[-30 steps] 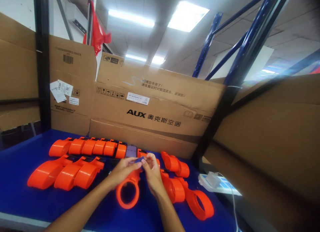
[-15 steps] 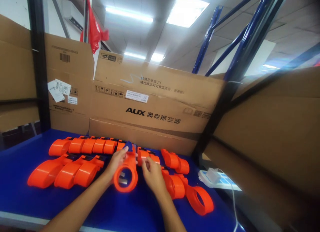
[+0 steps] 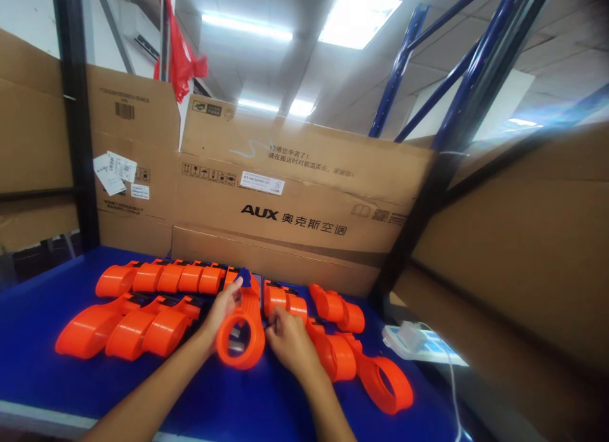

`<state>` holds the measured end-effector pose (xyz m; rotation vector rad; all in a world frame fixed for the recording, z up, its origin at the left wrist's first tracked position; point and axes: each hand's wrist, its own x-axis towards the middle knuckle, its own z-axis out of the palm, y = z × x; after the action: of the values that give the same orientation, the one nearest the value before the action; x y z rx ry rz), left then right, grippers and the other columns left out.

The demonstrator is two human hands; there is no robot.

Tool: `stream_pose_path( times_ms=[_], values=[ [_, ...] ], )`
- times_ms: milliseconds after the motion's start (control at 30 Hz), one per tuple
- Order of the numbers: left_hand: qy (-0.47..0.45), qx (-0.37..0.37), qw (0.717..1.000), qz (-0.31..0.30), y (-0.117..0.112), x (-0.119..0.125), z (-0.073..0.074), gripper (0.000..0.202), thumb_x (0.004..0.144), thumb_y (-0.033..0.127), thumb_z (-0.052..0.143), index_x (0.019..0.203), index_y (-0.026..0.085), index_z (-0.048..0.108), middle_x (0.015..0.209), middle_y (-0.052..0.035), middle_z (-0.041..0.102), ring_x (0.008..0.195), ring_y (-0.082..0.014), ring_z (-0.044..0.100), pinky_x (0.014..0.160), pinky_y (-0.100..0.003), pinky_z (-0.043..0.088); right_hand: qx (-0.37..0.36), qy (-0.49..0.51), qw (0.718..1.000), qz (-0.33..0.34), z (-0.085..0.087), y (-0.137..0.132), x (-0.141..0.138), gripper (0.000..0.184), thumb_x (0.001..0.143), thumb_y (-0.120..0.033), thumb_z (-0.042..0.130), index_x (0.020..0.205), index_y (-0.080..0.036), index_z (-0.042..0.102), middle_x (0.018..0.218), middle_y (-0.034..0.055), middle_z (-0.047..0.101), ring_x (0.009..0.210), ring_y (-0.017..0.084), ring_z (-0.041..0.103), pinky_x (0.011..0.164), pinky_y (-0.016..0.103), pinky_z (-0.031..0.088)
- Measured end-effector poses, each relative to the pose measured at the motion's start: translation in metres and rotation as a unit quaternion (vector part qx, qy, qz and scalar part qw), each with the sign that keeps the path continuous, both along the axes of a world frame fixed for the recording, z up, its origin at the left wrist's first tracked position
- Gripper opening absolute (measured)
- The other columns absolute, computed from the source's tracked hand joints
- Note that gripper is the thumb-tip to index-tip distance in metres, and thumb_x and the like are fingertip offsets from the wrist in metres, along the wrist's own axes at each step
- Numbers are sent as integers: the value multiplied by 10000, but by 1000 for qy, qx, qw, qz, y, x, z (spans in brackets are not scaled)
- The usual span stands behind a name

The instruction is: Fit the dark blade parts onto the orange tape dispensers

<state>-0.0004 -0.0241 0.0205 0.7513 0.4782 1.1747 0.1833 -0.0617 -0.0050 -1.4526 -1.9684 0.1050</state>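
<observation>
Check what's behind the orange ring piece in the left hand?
Behind the orange ring piece held by the left hand: a row of orange parts and the AUX carton. Blue table shows through the ring; anything directly behind it is covered.

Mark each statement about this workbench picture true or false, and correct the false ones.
1. The left hand holds an orange ring-shaped part lifted off the table. True.
2. The table top is green. False: it is blue.
3. The big cardboard box behind the parts reads AUX. True.
4. The right hand holds a screwdriver. False: no tool shows; its fingertips sit beside the ring-shaped part.
5. A white power strip lies to the right of the parts. True.
</observation>
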Motion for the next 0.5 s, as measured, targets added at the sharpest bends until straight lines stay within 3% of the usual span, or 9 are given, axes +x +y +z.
stream_pose_path(
  times_ms=[100, 200, 367, 500],
  values=[
    [35, 3, 999, -36, -2, 2, -2, 450, 802, 525, 669, 985, 115, 698, 773, -110, 752, 610, -214, 697, 567, -289, 533, 83, 87, 992, -35, 7, 3, -2, 93, 751, -151, 509, 770, -237, 541, 502, -72, 468, 461, 140, 475, 482, 234, 306],
    [34, 24, 999, -35, -2, 5, -7, 453, 755, 476, 745, 998, 97, 697, 755, -112, 752, 675, -245, 727, 642, -312, 560, 140, 145, 977, -75, 10, 4, -1, 36, 779, -221, 516, 774, -226, 551, 496, -76, 452, 453, 137, 455, 484, 238, 329],
    [25, 35, 998, -45, -4, 9, -15, 388, 726, 437, 785, 934, 119, 705, 725, -86, 749, 734, -265, 742, 721, -339, 571, 169, 167, 963, -125, 10, 6, 2, 27, 773, -236, 535, 749, -225, 541, 498, -80, 440, 460, 132, 445, 502, 238, 343],
    [36, 70, 995, -59, -9, 10, -16, 387, 729, 423, 789, 956, 122, 705, 754, -90, 757, 731, -264, 740, 688, -331, 566, 169, 205, 958, -108, 10, 6, 1, 28, 781, -232, 560, 765, -222, 540, 522, -80, 429, 470, 123, 427, 503, 237, 341]
  ],
)
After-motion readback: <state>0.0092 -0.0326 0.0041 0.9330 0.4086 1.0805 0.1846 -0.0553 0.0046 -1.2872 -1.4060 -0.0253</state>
